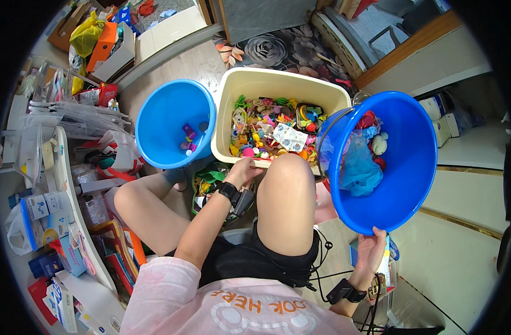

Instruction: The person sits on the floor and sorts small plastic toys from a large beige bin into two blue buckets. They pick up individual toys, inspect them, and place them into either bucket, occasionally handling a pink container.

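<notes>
My left hand point(243, 171) is at the near rim of a cream plastic tub point(223, 150), its fingers against the edge; whether they grip it is hard to see. Many small colourful toys point(261, 125) and a crumpled printed sheet point(290, 137) lie inside the tub. My right hand point(372, 247) grips the near rim of a dark blue bucket point(406, 167), which is tilted toward me. Blue translucent plastic point(360, 167), a small pale soft toy point(379, 143) and red items rest in that bucket. Left of the tub stands a light blue bucket point(167, 113) with a few small purple pieces point(189, 131).
A bin of green and yellow items point(205, 184) sits between my legs, partly hidden by my left arm. Shelves with boxes and plastic bags point(71, 113) crowd the left. White cabinets point(460, 209) border the right. A flowered mat point(276, 50) lies beyond the tub.
</notes>
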`<state>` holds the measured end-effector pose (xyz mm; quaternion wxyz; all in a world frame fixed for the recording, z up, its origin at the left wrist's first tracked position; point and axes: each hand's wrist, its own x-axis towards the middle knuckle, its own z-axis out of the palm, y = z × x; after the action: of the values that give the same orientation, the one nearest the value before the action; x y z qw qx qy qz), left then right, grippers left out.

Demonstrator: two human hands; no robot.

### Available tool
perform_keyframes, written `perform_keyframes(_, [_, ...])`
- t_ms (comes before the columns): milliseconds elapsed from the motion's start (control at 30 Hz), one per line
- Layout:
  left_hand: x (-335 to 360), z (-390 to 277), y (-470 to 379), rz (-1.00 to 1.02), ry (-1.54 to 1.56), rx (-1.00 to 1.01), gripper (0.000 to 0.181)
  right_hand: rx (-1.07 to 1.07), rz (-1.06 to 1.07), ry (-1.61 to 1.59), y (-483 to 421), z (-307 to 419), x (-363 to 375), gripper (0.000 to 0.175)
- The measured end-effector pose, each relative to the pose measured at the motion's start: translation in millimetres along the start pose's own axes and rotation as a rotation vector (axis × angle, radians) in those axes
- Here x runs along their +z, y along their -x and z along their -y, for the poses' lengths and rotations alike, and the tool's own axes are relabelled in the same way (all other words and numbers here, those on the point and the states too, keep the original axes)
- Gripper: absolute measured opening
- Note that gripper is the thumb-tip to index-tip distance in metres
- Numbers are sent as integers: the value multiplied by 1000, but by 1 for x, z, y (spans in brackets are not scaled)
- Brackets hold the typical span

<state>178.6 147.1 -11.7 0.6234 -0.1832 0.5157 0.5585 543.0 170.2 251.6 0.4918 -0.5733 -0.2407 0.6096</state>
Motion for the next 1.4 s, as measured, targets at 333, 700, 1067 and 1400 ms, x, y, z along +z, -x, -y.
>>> perform_keyframes(333, [18,-15,19,-159,-49,336,28,-33,40,54,-5,6,16,34])
perform_keyframes(700, [38,-16,23,-314,-528,672,25,7,67,125,-27,-9,27,36])
perform_keyframes(1067, [41,-187,-52,-206,-771,570,25,89,142,62,-26,-11,78,37])
perform_keyframes(1400, [49,-145,-39,-89,-438,588,24,135,183,49,-47,-20,112,34])
